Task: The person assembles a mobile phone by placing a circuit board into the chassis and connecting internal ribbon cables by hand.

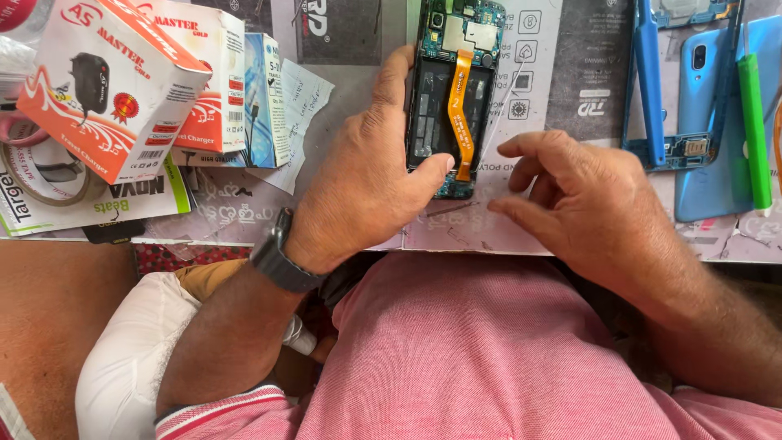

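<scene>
Left hand fingers clasp an opened black smartphone with orange ribbon cable, long axis toward frame top; right hand fingers loosely curled, empty. Orange-white boxes upper left.

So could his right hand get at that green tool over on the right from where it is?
Probably yes. The right hand rests on the mat beside the opened phone, holding nothing visible, and the green tool lies uncovered on a blue phone back to its right. Nothing stands between them.
</scene>
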